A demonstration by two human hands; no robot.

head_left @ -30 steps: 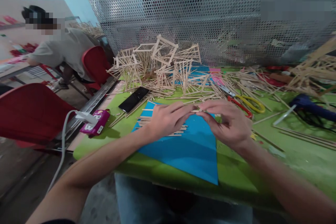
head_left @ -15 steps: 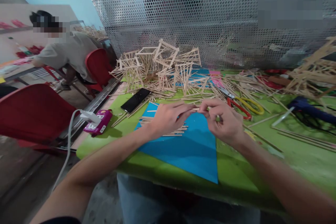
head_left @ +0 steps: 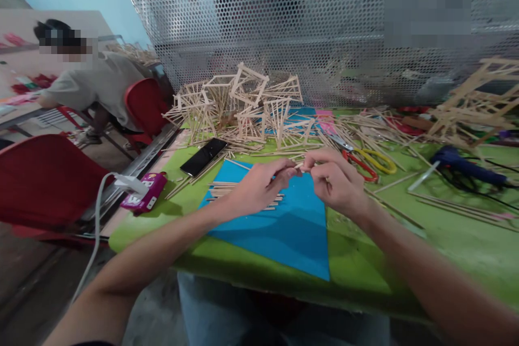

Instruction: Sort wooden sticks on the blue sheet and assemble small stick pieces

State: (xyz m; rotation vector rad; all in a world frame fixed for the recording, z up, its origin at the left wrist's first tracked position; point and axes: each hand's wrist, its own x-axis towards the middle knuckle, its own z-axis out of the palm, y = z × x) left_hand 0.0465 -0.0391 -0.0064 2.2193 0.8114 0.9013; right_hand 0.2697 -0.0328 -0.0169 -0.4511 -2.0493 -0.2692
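Observation:
Above a blue sheet (head_left: 279, 243), my left hand (head_left: 263, 186) is closed, pinching a thin wooden stick (head_left: 299, 166) between thumb and fingers. My right hand (head_left: 336, 178) pinches the same stick at its other end, its fingers curled in. Only a short bit of the stick shows between the fingertips; the rest is hidden by the hands. Under and beside my left hand, several wooden sticks (head_left: 221, 189) lie side by side on the blue sheet.
Behind stand stick frames (head_left: 251, 86) and loose sticks. A phone (head_left: 204, 157) and purple power socket (head_left: 146, 194) lie left; scissors (head_left: 371, 165) and a blue glue gun (head_left: 466, 165) lie right. A perforated metal screen (head_left: 275, 11) closes off the back. A person (head_left: 97, 81) sits at the left.
The view has shifted slightly, so the scene sits a little farther left. My hands stay together at the stick, and the left fingers have curled in more.

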